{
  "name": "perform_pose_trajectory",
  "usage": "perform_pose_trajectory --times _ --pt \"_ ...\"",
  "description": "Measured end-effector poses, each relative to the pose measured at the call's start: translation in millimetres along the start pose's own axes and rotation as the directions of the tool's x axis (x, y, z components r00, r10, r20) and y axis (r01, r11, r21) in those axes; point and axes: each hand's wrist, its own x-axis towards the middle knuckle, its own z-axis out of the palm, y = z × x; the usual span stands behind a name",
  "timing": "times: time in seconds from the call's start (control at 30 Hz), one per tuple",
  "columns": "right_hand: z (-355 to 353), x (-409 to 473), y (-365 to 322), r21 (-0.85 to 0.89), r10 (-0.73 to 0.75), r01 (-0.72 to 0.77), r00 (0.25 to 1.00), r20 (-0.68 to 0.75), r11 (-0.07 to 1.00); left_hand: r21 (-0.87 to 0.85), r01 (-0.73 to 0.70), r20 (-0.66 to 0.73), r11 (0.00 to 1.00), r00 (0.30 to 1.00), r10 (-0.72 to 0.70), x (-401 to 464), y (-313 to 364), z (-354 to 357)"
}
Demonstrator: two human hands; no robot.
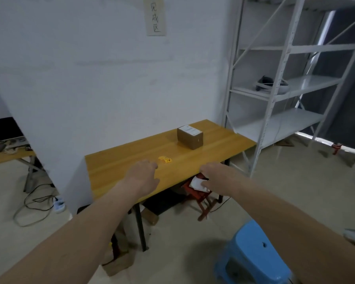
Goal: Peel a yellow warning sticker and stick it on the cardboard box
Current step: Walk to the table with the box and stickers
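Wooden table (119, 167) — under both outstretched hands. Cardboard box (190, 137) — well beyond the fingers, upright. Left hand (142, 174), right hand (217, 177) — loosely spread, empty. Yellow sticker sheet (165, 159) — just beyond left fingertips.

On the table (115, 171) the sticker sheet (165, 159) lies near its front edge, my left hand (143, 177) just before it, the cardboard box (190, 136) well behind; my right hand (217, 177) hangs off the table's right front edge
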Motion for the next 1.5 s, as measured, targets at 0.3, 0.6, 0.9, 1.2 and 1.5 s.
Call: perform_pose_trajectory --times 0.3,0.6,0.9,1.2,1.5 --pt "-15 161 102 -0.032 -0.081 0.082 0.996 0.020 0.996 -0.075 0.097 0.038 0.992 0.995 -0.094 175 33 22" --pt "0 305 162 -0.030 -0.159 0.160 0.986 0.048 0.987 -0.105 0.171 0.079 0.980 0.983 -0.164 316 24 57" --pt "24 447 171 0.021 -0.211 0.210 0.972 0.103 0.977 -0.160 0.240 0.155 0.958 0.964 -0.216 440 -30 90" --pt "59 539 157 0.054 -0.293 0.289 0.923 0.250 0.956 -0.184 0.285 0.261 0.941 0.937 -0.233 511 -79 128" --pt "127 610 145 0.033 -0.467 0.497 0.789 0.398 0.867 -0.331 0.540 0.213 0.774 0.842 -0.496 517 -84 200"
